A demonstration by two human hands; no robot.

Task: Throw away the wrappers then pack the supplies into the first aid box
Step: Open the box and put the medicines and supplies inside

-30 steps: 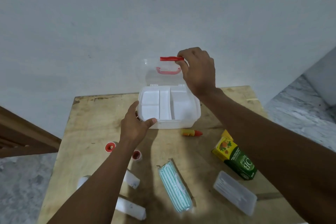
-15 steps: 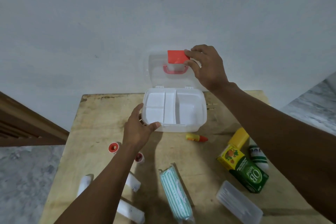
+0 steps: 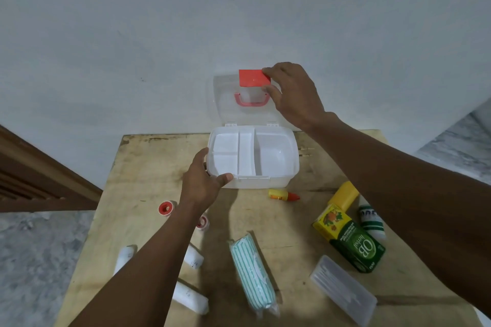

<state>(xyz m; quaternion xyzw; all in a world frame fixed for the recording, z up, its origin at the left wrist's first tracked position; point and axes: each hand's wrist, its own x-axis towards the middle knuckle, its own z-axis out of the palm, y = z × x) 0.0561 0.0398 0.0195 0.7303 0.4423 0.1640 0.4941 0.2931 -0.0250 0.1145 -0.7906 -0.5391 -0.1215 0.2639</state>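
At frame centre, the left hand (image 3: pixel 203 183) steadied the first aid box (image 3: pixel 252 158); the right hand (image 3: pixel 293 94) pinched its lid's red latch (image 3: pixel 253 78), apparently fully open. Packing supplies came next.

Pale wall (image 3: pixel 132 34), wood table (image 3: pixel 148 167), grey marbled floor (image 3: pixel 34 260).

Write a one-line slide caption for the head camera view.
Left hand steadies the empty first aid box while the right hand holds its lid open by the red latch.
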